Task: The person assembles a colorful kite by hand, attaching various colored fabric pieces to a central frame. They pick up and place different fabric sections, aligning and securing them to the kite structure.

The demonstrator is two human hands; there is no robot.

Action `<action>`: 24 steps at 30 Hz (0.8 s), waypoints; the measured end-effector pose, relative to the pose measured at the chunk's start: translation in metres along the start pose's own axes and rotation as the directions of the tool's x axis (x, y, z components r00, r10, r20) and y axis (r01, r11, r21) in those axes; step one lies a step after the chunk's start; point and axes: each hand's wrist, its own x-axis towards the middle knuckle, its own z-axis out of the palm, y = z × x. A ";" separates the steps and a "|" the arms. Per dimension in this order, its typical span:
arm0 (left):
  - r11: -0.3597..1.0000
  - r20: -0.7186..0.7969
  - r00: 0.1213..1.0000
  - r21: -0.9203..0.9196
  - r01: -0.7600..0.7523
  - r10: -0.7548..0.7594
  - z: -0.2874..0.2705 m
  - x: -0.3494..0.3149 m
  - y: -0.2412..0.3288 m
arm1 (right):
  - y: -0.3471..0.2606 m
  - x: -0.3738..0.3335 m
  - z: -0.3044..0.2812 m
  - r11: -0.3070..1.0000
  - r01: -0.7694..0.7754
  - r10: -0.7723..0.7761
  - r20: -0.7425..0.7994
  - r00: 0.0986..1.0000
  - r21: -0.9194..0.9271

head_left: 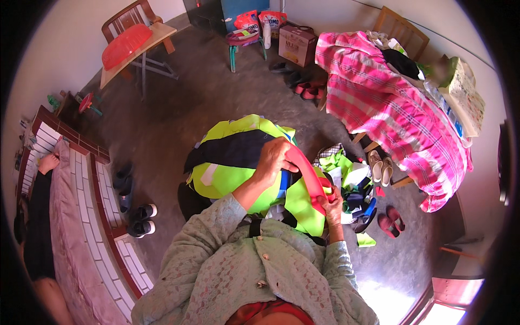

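A red fabric strip (304, 168) is stretched in an arc between my two hands. My left hand (275, 161) is closed on its upper end. My right hand (331, 207) grips the lower end, the fingertips pinched together. Below the strip, a bright yellow-green cloth piece (304, 206) hangs at my right hand; whether it is joined to the strip I cannot tell. In front of me lies a large heap of yellow-green cloth (233, 187), with a dark navy cloth piece (230, 153) across its top.
Cloth scraps (352, 187) pile on the floor at my right, near beige shoes (380, 167) and dark red shoes (391, 222). A pink plaid cloth (374, 103) covers furniture at the far right. Black shoes (142, 219) stand left, beside a brick-sided platform (97, 211) where another person's dark-clothed limb (39, 227) shows.
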 end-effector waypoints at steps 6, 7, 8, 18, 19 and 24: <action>0.998 0.030 1.000 0.066 -0.012 0.010 -0.009 0.024 0.022 | 0.013 0.001 -0.011 0.997 0.020 -0.021 0.008 1.000 0.079; 0.998 0.032 0.999 0.059 -0.006 0.004 -0.006 0.023 0.028 | 0.006 0.001 -0.007 0.992 0.018 -0.017 -0.006 1.000 0.125; 0.999 0.034 0.999 0.053 0.000 -0.002 -0.004 0.023 0.034 | 0.002 0.001 -0.004 0.985 0.016 -0.013 -0.018 1.000 0.171; 0.999 0.022 0.999 -0.023 0.034 -0.033 -0.004 0.026 0.048 | 0.018 -0.001 -0.013 0.992 0.040 -0.032 -0.072 0.997 0.118; 0.999 0.037 0.998 -0.029 0.046 -0.045 -0.006 0.026 0.049 | 0.025 0.001 -0.016 0.991 0.056 -0.048 -0.067 0.997 0.123; 0.990 0.043 0.999 -0.142 0.014 -0.007 -0.020 0.022 0.048 | 0.023 0.004 -0.013 0.986 0.016 -0.004 -0.071 0.997 0.168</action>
